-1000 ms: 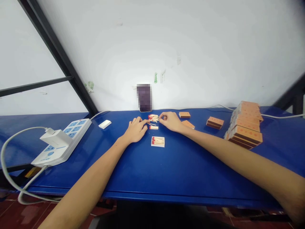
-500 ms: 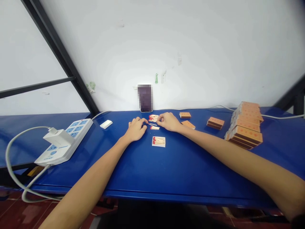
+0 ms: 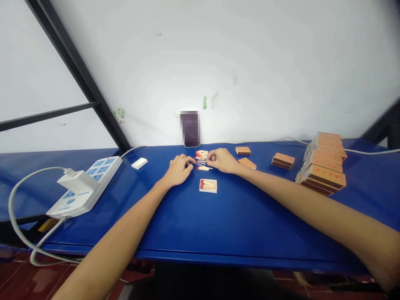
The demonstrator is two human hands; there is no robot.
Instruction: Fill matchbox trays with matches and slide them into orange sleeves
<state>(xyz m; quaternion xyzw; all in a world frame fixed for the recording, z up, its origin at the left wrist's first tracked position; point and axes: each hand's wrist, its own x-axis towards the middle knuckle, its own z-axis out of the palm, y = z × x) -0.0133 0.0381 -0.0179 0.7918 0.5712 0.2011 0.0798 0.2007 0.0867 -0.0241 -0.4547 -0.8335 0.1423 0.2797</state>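
Red-headed matches (image 3: 201,154) lie in a loose pile near the wall, with a smaller row of matches (image 3: 203,168) just in front. My left hand (image 3: 178,170) rests on the table left of them, index fingertip at the match heads and thumb apart from it. From the other side, my right hand (image 3: 220,160) pinches at the plain ends of the matches; a match seems to be between its thumb and index finger, partly hidden. Nearer to me sits a white matchbox tray (image 3: 208,191) holding several matches, which neither hand touches.
Orange matchboxes (image 3: 243,151) lie to the right, with a tall stack of matchboxes (image 3: 325,166) beyond. At left are an upturned white tray (image 3: 139,163) and a power strip (image 3: 93,189) with a looping cable. A phone (image 3: 191,130) leans on the wall.
Matches between my hands have shifted slightly, and one in the front row now sticks out further right. Both hands stay nearly in place.
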